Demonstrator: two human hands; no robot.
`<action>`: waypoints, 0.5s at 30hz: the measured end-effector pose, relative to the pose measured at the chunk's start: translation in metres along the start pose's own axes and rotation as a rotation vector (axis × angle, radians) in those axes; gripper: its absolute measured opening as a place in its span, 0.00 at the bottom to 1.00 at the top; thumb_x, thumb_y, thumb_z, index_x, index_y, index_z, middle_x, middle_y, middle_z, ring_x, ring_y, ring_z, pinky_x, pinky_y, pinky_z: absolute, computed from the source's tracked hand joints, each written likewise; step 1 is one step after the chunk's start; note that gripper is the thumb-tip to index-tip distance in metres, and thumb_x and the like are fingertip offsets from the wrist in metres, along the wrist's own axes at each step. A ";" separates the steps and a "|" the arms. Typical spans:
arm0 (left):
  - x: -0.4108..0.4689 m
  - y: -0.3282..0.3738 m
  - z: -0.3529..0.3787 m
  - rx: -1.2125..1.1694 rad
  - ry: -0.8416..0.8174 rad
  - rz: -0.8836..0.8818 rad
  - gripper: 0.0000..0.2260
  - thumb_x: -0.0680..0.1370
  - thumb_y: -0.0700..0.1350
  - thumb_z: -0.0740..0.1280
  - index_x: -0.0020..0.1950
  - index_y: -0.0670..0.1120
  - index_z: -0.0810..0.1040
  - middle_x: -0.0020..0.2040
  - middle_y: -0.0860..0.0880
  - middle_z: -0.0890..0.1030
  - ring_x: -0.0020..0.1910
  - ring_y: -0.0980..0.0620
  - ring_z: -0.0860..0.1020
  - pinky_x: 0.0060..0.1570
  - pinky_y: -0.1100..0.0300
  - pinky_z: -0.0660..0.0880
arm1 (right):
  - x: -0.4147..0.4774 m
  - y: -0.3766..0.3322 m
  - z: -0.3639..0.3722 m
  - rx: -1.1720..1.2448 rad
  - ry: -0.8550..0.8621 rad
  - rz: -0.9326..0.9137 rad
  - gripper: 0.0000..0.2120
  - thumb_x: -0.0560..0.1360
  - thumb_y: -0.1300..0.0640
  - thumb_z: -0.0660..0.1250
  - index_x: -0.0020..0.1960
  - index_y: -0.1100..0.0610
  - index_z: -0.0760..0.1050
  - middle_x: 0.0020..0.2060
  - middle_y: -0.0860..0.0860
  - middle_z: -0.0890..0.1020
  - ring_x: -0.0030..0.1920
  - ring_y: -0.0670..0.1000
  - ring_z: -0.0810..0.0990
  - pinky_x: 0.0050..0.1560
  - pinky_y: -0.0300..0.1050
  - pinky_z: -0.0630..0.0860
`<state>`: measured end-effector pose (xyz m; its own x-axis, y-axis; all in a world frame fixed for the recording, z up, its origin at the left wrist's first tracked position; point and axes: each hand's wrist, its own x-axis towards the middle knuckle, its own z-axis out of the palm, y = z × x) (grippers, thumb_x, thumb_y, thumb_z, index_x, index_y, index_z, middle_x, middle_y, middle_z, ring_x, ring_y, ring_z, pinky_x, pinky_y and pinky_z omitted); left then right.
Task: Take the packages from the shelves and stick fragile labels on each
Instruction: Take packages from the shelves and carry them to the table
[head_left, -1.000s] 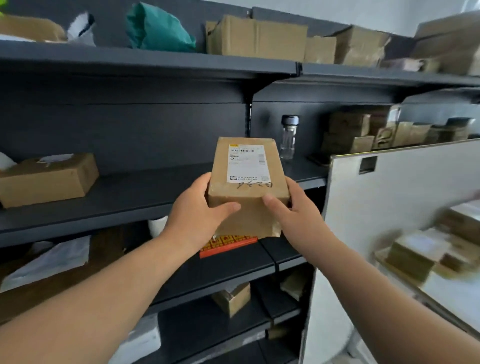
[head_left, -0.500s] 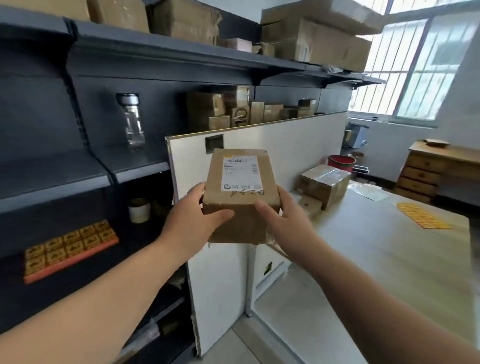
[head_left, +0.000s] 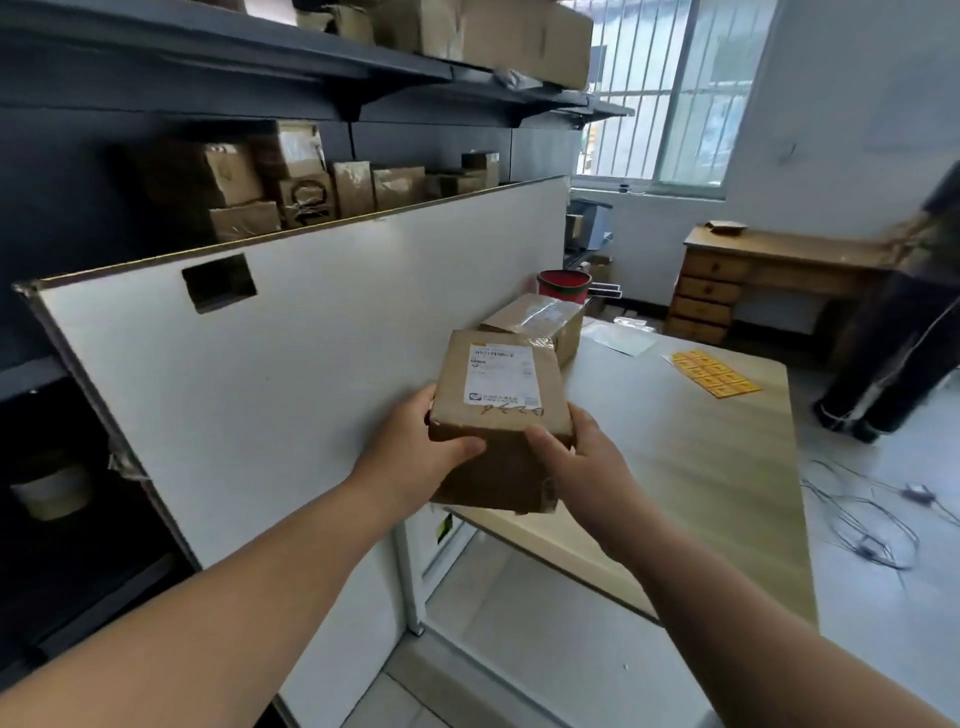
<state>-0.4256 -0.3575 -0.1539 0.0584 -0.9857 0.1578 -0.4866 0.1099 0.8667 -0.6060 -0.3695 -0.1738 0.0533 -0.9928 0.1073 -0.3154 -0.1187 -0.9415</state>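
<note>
Both bare hands hold a small brown cardboard package (head_left: 501, 415) in the air above the near corner of a pale wood-topped bench (head_left: 717, 493). The left hand (head_left: 415, 457) grips its left side with the thumb laid across the front face; the right hand (head_left: 582, 467) grips the right side, thumb likewise on the front. The fingers of both hands are closed around the package, their tips mostly hidden behind it.

On the package's upper face sits a white shipping label (head_left: 501, 375) with a barcode strip near its top, several lines of small print, and a logo band along its lower edge; the print is too blurred to read. Just below the label there is dark handwriting on the cardboard, also not legible.

Farther back on the bench lies a second brown cardboard box wrapped in clear tape (head_left: 540, 325), near a red round tub (head_left: 563, 286). Toward the far right edge of the bench lies a sheet of orange-yellow stickers (head_left: 714, 373) arranged in a grid, their printing unreadable. A white panel with a rectangular cut-out (head_left: 291, 364) stands between the bench and the dark grey metal shelves (head_left: 218, 57), which carry more brown cardboard parcels (head_left: 311, 182).
</note>
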 end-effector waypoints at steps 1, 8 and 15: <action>0.013 -0.004 0.005 -0.002 -0.008 0.004 0.21 0.72 0.47 0.73 0.61 0.56 0.72 0.56 0.56 0.79 0.55 0.53 0.77 0.55 0.49 0.77 | 0.011 0.004 -0.001 0.004 0.009 0.009 0.24 0.77 0.46 0.63 0.72 0.48 0.63 0.62 0.48 0.76 0.60 0.51 0.76 0.60 0.53 0.77; 0.131 -0.038 0.020 -0.008 -0.095 0.024 0.24 0.73 0.51 0.71 0.67 0.55 0.69 0.58 0.56 0.78 0.57 0.52 0.76 0.57 0.51 0.77 | 0.117 0.022 0.006 0.178 0.036 0.164 0.19 0.78 0.52 0.64 0.67 0.45 0.66 0.54 0.45 0.77 0.51 0.47 0.78 0.44 0.43 0.79; 0.251 -0.082 0.019 -0.008 -0.152 -0.027 0.21 0.74 0.52 0.70 0.66 0.55 0.70 0.59 0.56 0.78 0.58 0.52 0.76 0.58 0.51 0.76 | 0.237 0.039 0.035 0.242 0.103 0.320 0.22 0.77 0.54 0.67 0.69 0.48 0.67 0.58 0.49 0.77 0.56 0.50 0.77 0.56 0.52 0.77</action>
<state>-0.3879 -0.6164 -0.1944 -0.0616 -0.9962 0.0616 -0.4799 0.0837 0.8733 -0.5723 -0.6091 -0.1963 -0.1106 -0.9768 -0.1836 -0.0676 0.1917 -0.9791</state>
